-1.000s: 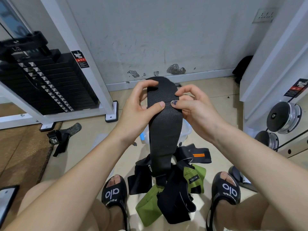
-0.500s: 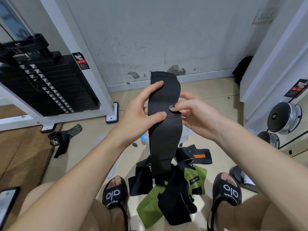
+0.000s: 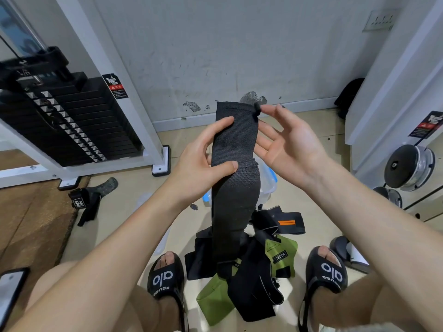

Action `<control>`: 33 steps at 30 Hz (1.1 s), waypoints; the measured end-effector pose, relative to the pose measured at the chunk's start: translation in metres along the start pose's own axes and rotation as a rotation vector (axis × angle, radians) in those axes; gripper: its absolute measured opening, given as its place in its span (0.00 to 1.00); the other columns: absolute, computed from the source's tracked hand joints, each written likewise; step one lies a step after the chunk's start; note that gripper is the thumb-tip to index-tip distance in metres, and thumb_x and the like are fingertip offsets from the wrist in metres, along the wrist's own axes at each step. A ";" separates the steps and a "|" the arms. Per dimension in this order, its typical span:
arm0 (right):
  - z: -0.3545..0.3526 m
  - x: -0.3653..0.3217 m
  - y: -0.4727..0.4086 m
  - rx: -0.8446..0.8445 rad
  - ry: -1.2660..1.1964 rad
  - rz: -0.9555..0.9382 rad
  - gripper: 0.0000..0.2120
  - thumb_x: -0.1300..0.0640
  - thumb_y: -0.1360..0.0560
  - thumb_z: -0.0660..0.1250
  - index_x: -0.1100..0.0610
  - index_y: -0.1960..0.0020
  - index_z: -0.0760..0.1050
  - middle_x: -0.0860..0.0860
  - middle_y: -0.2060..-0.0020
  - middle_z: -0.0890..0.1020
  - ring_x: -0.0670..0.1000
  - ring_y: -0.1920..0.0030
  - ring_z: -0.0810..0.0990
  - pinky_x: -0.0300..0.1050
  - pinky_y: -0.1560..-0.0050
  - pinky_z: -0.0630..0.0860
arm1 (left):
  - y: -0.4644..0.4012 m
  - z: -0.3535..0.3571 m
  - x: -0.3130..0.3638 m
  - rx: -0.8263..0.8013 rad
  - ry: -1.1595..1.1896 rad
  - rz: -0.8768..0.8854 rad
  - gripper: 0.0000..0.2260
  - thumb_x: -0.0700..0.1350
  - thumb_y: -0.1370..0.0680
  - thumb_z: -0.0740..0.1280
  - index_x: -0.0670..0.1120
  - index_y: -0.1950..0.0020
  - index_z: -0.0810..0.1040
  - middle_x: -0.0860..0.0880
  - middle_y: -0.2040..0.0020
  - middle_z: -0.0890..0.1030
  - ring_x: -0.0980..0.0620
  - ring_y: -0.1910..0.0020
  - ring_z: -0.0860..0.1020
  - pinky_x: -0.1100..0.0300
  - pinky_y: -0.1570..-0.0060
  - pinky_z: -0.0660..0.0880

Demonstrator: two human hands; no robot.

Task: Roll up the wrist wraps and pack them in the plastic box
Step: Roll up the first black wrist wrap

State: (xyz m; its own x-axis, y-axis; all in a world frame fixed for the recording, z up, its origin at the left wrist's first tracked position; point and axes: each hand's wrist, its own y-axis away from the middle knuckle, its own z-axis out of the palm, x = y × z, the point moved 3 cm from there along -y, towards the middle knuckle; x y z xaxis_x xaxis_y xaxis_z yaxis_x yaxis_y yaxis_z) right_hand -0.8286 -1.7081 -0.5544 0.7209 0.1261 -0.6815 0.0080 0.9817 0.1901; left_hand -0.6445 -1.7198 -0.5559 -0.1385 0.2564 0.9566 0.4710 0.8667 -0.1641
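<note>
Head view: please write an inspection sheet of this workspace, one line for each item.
Surface: beige tiled floor; brown mat at left.
Job's things: long black woven wrist wrap held upright, unrolled; clear plastic box with blue clips behind it; pile of black and green wraps between the feet.
Clutter: black strap with white lettering; phone.
Grippers: left hand pinches the wrap; right hand open, fingertips at its top corner.
Cables: nothing seen.
Surroundings: black weight stack, dumbbells, scuffed white wall.
</note>
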 end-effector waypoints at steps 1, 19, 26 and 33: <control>0.000 0.001 0.000 0.004 0.026 -0.006 0.09 0.52 0.15 0.61 0.55 0.43 0.76 0.60 0.36 0.82 0.59 0.37 0.83 0.55 0.34 0.78 | 0.000 0.000 0.000 -0.004 -0.004 0.002 0.34 0.30 0.24 0.72 0.54 0.23 0.70 0.57 0.29 0.76 0.52 0.35 0.80 0.51 0.38 0.80; 0.005 -0.009 0.014 -0.038 0.572 -0.296 0.13 0.72 0.25 0.69 0.55 0.54 0.76 0.48 0.64 0.78 0.47 0.60 0.77 0.42 0.50 0.73 | -0.009 -0.009 -0.021 0.236 0.035 -0.261 0.21 0.40 0.27 0.76 0.51 0.37 0.77 0.51 0.38 0.83 0.52 0.36 0.80 0.43 0.35 0.78; -0.007 0.012 0.030 -0.172 1.066 -0.410 0.15 0.75 0.29 0.67 0.55 0.58 0.78 0.48 0.52 0.86 0.61 0.52 0.80 0.49 0.52 0.76 | -0.017 -0.015 -0.020 0.277 0.201 -0.339 0.08 0.34 0.20 0.69 0.46 0.46 0.82 0.47 0.51 0.86 0.51 0.52 0.83 0.57 0.50 0.80; -0.014 0.009 0.035 -0.112 0.902 -0.381 0.10 0.71 0.35 0.66 0.57 0.61 0.78 0.50 0.53 0.86 0.56 0.53 0.83 0.61 0.49 0.77 | -0.016 -0.019 -0.016 0.312 0.205 -0.323 0.07 0.34 0.20 0.69 0.45 0.48 0.82 0.44 0.50 0.87 0.50 0.54 0.82 0.56 0.50 0.78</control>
State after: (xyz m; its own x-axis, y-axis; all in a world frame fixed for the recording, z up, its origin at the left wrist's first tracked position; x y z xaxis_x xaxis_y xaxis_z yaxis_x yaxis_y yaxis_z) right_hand -0.8312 -1.6706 -0.5639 -0.1155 -0.1854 -0.9759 0.0311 0.9813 -0.1901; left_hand -0.6332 -1.7463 -0.5640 -0.0455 -0.1092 0.9930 0.1443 0.9829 0.1147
